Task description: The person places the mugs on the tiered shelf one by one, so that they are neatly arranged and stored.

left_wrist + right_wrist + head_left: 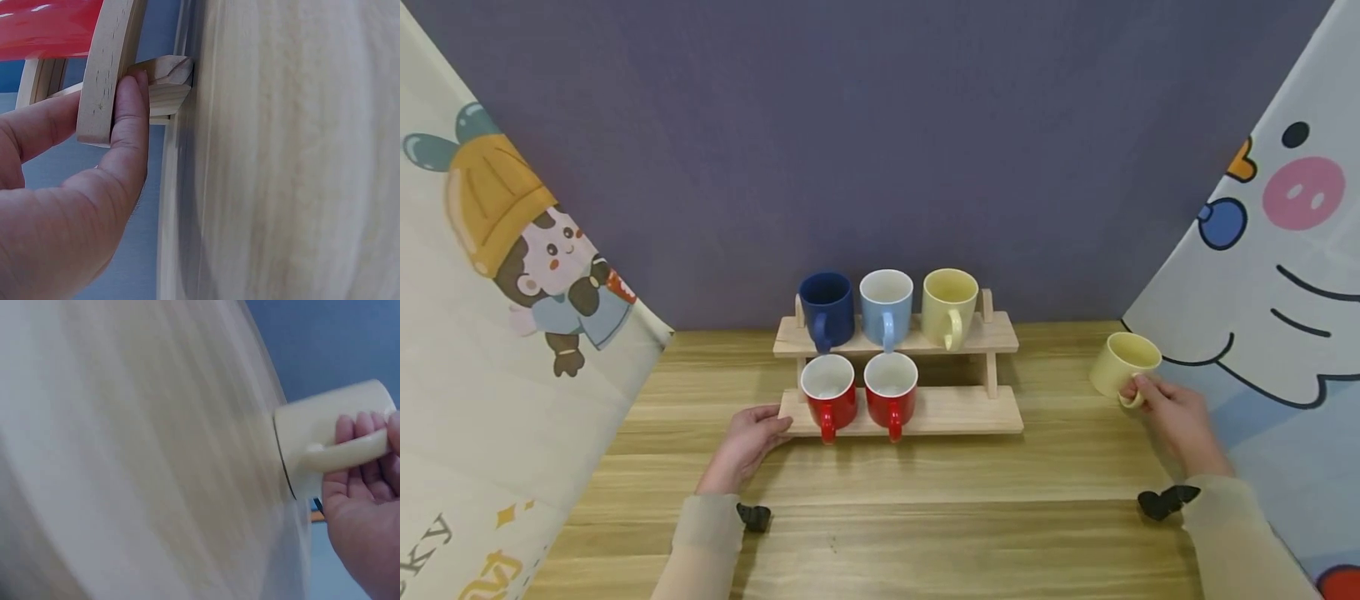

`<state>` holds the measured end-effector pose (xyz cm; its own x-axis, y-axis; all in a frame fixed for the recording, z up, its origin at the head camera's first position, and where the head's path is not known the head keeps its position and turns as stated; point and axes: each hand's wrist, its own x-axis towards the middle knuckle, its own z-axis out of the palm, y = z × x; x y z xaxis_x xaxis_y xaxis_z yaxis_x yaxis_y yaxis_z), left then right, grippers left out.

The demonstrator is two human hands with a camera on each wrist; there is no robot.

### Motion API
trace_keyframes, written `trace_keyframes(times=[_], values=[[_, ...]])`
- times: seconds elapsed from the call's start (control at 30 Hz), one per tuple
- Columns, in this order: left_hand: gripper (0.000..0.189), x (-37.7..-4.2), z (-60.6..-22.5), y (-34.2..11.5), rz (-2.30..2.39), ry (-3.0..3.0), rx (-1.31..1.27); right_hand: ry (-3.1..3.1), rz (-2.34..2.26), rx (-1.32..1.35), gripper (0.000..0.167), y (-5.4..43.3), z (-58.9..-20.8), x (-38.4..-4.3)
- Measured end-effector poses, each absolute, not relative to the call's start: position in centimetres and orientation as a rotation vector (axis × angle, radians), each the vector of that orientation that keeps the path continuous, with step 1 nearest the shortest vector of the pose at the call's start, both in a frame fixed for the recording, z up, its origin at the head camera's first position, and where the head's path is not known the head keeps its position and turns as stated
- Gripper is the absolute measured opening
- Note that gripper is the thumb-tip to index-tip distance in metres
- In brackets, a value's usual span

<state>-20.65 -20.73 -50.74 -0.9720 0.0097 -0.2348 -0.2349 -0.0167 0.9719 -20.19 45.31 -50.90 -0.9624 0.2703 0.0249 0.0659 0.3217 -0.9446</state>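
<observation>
My left hand (752, 442) grips the left end of the lower shelf of a two-tier wooden rack (962, 410), thumb above and fingers beneath the board (103, 81). Out at the right, my right hand (1174, 421) holds a yellow mug (1112, 375) by its handle, fingers passing through the loop in the right wrist view. Two red mugs with white insides, one left (842, 408) and one right (904, 407), stand on the lower shelf's left and middle. Along the upper shelf are a dark blue mug (842, 317), a light blue mug (872, 315) and another yellow mug (936, 312), handles facing forward.
The rack stands on a wood-grain table (880, 517) near a dark blue-grey back wall (880, 150). Printed cartoon panels rise on the left (490, 433) and right (1262, 433); the held mug is close to the right one. Black wrist straps show on both arms.
</observation>
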Motion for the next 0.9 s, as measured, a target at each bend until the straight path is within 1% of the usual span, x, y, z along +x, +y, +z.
trace_keyframes(times=[0.1, 0.17, 0.33, 0.6, 0.9], values=[[0.048, -20.6, -50.8, -20.7, 2.1, 2.076, -0.241, -2.274, 1.808, -0.32, 0.042, 44.5, -51.1, -19.6], [0.048, -20.5, -50.8, -20.7, 2.095, 2.078, -0.24, -2.213, 1.837, -0.308, 0.04, 43.7, -50.9, -19.2], [0.048, -20.5, -50.7, -20.7, 2.107, 2.072, -0.228, -2.171, 1.793, -0.282, 0.041, 41.4, -49.7, -18.4], [0.048, -20.8, -50.8, -20.8, 2.123, 2.066, -0.216, -2.025, 1.845, -0.235, 0.041, 37.0, -47.3, -16.6], [0.049, -20.6, -50.7, -20.8, 2.113, 2.064, -0.223, -2.041, 1.766, -0.204, 0.04, 31.9, -45.6, -14.5]])
